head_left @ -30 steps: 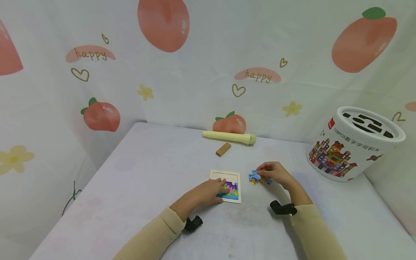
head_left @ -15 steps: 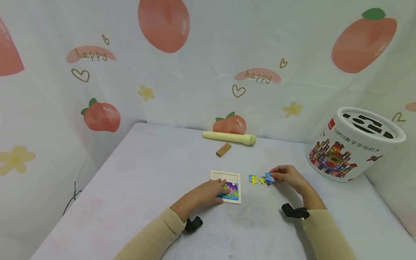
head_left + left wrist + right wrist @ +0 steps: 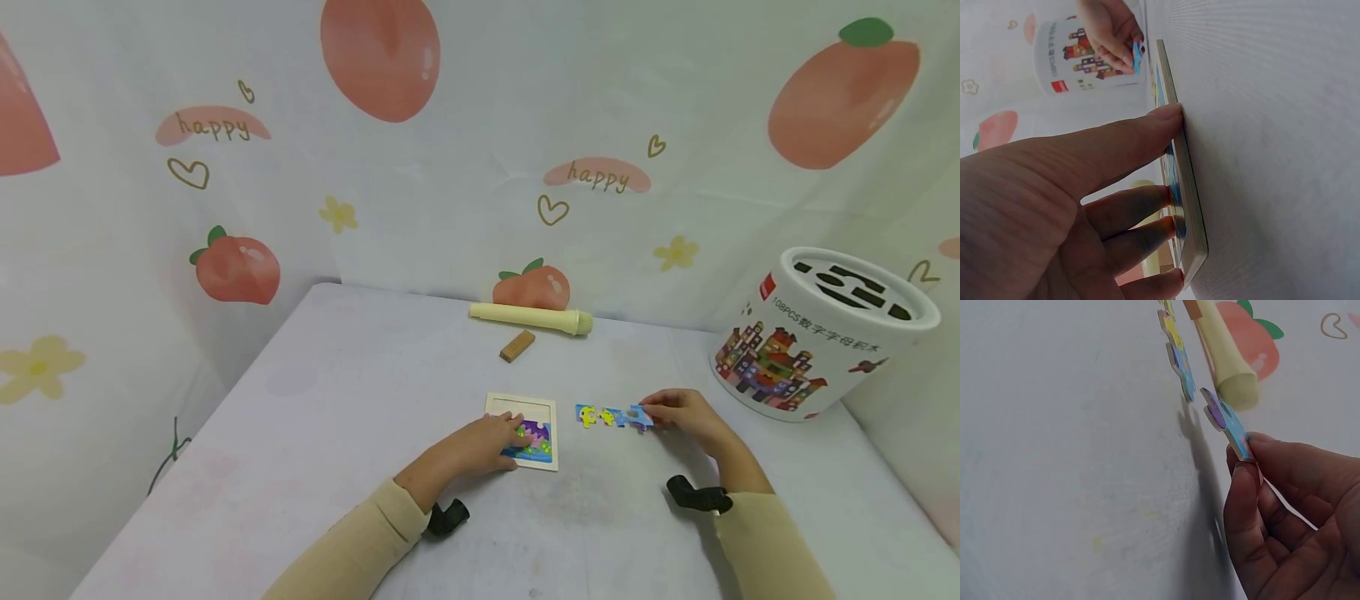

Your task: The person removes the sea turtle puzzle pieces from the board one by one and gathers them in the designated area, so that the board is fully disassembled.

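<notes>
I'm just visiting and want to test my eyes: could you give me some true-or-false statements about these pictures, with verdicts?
1. Neither hand touches anything. False: the left hand rests on the puzzle frame and the right hand pinches a puzzle piece.
2. The wooden block lies between the yellow microphone and the puzzle frame. True.
3. The puzzle frame is completely filled. False: its far part is bare.
4. The white tub stands to the right of both hands. True.

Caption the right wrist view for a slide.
The right hand pinches a puzzle piece, with other pieces and a yellow microphone beyond.
</notes>
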`<state>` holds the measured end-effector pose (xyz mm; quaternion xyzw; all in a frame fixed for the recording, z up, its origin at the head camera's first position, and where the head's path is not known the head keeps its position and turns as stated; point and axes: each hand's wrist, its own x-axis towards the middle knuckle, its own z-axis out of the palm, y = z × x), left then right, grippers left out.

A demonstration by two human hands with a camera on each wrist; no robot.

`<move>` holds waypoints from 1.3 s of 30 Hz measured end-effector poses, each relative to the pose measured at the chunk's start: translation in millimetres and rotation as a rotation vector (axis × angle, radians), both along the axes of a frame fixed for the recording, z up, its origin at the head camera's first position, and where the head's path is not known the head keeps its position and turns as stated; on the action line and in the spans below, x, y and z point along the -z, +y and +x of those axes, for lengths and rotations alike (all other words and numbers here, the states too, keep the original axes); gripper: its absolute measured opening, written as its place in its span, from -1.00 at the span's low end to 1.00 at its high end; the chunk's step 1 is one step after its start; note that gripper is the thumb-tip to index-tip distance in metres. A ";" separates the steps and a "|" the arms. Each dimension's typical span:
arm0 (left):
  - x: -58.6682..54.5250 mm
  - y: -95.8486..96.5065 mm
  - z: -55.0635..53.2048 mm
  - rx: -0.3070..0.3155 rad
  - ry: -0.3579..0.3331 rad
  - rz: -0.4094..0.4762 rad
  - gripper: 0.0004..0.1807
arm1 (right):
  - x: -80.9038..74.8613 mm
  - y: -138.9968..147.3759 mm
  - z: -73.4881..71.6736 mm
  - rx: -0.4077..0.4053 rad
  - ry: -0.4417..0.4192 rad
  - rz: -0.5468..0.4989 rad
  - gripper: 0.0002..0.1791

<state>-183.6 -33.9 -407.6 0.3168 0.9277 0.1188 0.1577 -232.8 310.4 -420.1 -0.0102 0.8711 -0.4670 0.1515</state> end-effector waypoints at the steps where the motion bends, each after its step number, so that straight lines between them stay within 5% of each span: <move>1: 0.1 -0.1 0.1 -0.001 0.000 0.001 -0.50 | 0.5 1.0 0.1 0.005 -0.004 0.001 -0.57; 39: -0.6 -0.6 0.2 0.003 -0.002 -0.012 -0.50 | 7.1 -1.2 1.6 0.067 -0.006 0.077 -0.64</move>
